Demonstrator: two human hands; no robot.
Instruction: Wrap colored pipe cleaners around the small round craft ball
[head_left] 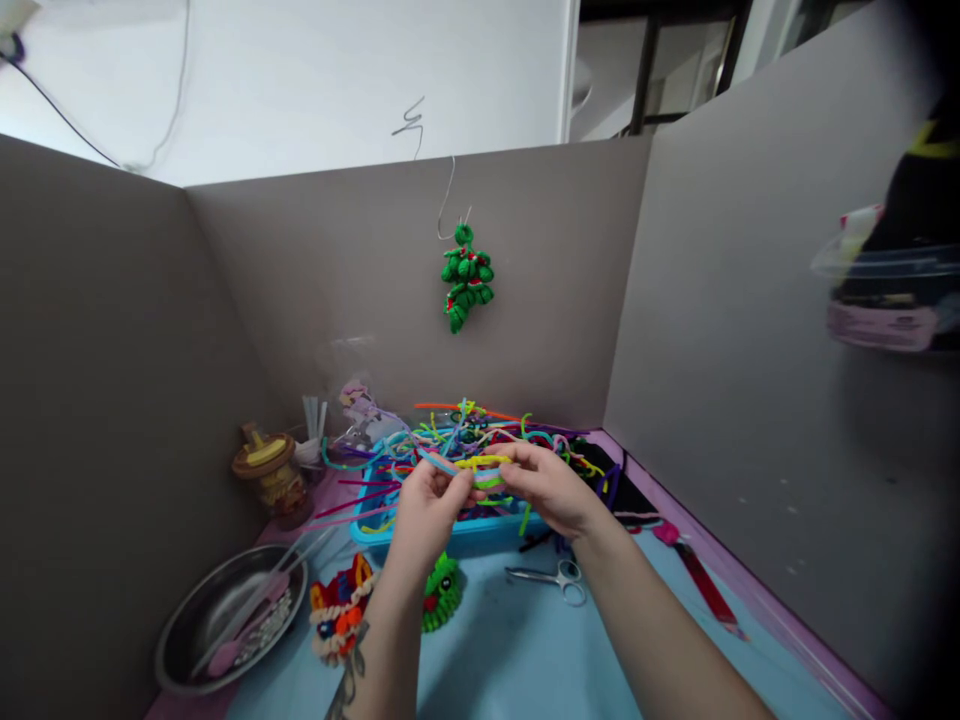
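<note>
Several pipe cleaners (484,474) in yellow, pale blue, pink and green stretch between my two hands, above the front part of a blue tray. My left hand (433,500) pinches their left ends between thumb and fingers. At the right ends, my right hand (546,485) grips them with thumb and fingertips. Behind and below, the blue tray (465,541) holds a tangled heap of colourful pipe cleaners (457,432). A green fuzzy figure with an eye (444,592) lies beside my left forearm, which hides part of it.
Small scissors (555,578) lie on the blue mat right of centre. A metal bowl (176,640) with pink spoons stands at left, near a red-orange fuzzy piece (341,610) and a lidded jar (274,480). A green ornament (466,275) hangs on the grey partition (360,270).
</note>
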